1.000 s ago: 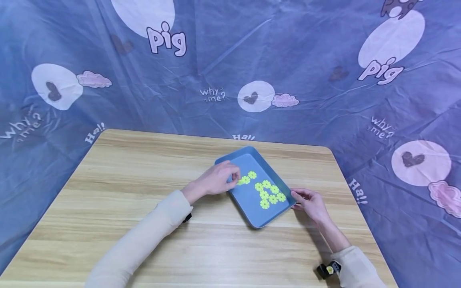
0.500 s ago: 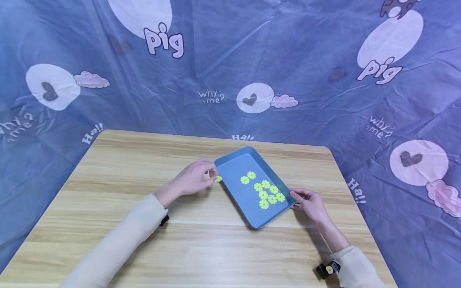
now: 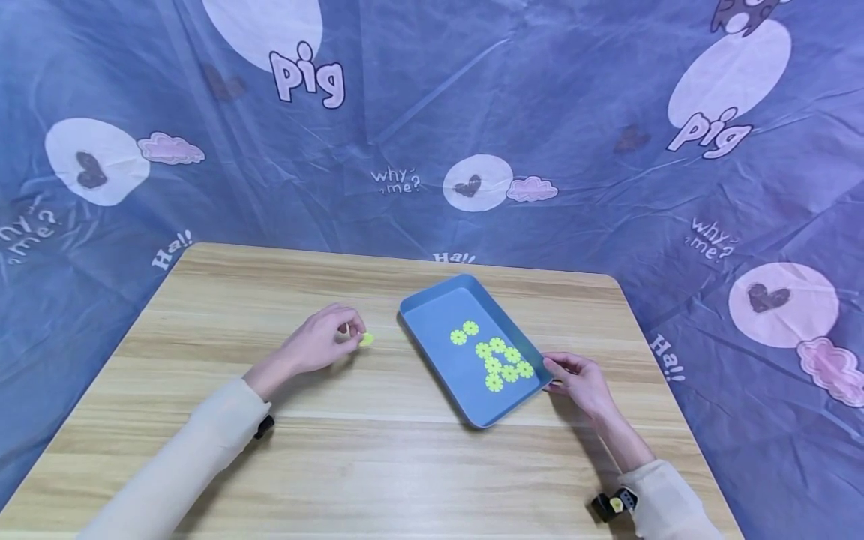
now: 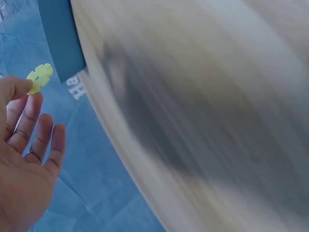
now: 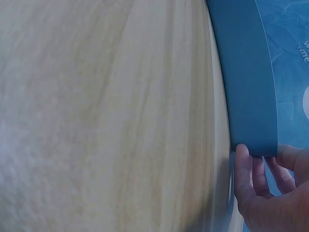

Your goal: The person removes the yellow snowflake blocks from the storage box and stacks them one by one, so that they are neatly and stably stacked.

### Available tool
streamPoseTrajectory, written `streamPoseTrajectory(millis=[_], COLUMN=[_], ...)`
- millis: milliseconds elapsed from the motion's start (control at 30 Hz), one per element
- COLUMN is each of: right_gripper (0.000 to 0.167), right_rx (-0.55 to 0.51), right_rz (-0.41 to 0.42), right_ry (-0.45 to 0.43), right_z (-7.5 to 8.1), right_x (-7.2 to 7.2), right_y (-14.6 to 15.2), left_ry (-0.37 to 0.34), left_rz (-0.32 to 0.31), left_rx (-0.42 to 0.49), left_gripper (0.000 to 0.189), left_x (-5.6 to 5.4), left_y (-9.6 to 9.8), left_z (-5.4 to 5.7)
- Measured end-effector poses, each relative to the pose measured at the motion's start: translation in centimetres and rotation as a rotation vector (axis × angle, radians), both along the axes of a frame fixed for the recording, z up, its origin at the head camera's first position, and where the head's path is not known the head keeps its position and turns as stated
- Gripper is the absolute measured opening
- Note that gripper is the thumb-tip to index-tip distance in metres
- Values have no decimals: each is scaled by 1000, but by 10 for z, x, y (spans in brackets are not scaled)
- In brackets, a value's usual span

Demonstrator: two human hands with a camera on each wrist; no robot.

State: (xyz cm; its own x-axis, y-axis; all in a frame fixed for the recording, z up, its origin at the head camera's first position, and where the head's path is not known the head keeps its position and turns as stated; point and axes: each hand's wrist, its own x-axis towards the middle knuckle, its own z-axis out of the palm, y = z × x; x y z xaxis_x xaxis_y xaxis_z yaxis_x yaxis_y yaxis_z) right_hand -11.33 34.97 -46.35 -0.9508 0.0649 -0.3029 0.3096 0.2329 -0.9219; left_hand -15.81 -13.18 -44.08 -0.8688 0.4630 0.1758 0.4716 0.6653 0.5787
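Between thumb and index finger, my left hand point(image 3: 320, 337) pinches a yellow-green flower-shaped disc point(image 4: 40, 77) with notched edges. The hand is left of the blue tray point(image 3: 432, 360), over the table. My right hand point(image 3: 586, 384) grips the tray's right corner, thumb at the rim and fingers against the outer wall, as the right wrist view shows. Inside the tray lie several more yellow-green flower discs point(image 3: 494, 382), most of them grouped toward the right corner. Two discs point(image 3: 464, 332) lie apart from that group, nearer the tray's middle.
The wooden table point(image 3: 378, 480) carries the tray at an angle, near its back edge. A blue printed cloth point(image 3: 405, 112) hangs behind and at both sides of the table. Black wrist cameras point(image 3: 614, 505) sit at the sleeves.
My left hand has lifted a flower disc out of the tray and carried it left, past the rim, over the table. The right hand and the tray have stayed in place.
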Motion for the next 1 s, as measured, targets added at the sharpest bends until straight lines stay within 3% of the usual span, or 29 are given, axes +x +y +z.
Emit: streamPoseTrajectory(millis=[267, 533, 1000], right_gripper=[44, 42, 36], right_rx=[7, 6, -26], right_rz=[1, 2, 9], right_ry=[1, 6, 14], right_z=[0, 0, -2], right_x=[0, 0, -1], right_y=[0, 0, 2], left_ry=[-62, -134, -175], left_rz=[47, 79, 44], left_rx=[20, 24, 45], left_gripper=[7, 6, 5], left_x=[7, 8, 4], left_y=[-21, -31, -33], left_z=[-9, -17, -26])
